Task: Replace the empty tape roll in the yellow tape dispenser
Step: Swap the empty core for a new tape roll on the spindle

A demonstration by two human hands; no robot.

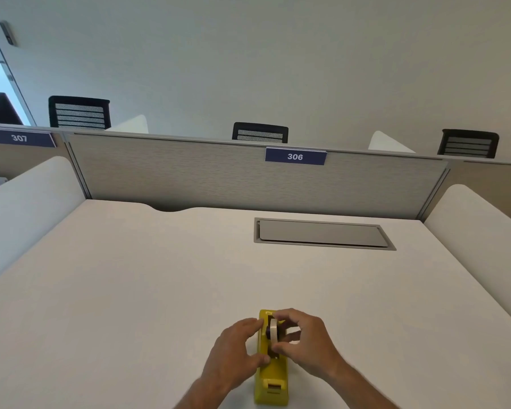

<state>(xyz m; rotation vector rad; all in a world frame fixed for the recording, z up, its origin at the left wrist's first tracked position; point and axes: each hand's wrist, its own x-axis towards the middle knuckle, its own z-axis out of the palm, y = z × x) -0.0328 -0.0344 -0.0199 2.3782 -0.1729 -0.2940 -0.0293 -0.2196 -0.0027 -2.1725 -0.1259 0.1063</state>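
The yellow tape dispenser [270, 379] stands lengthwise on the white desk [130, 290], near its front edge, with its cutter end toward me. A pale tape roll [274, 329] on a dark hub sits upright in the dispenser's slot. My left hand [236, 352] grips the dispenser's left side, thumb against its wall. My right hand [304, 340] pinches the tape roll from the right, fingers over its top and thumb below.
A grey cable-hatch lid [322, 234] is set into the desk at the back right. A fabric partition with a "306" label [295, 156] closes the far edge. White curved side dividers [27, 208] flank the desk. Black chair backs show behind the partition.
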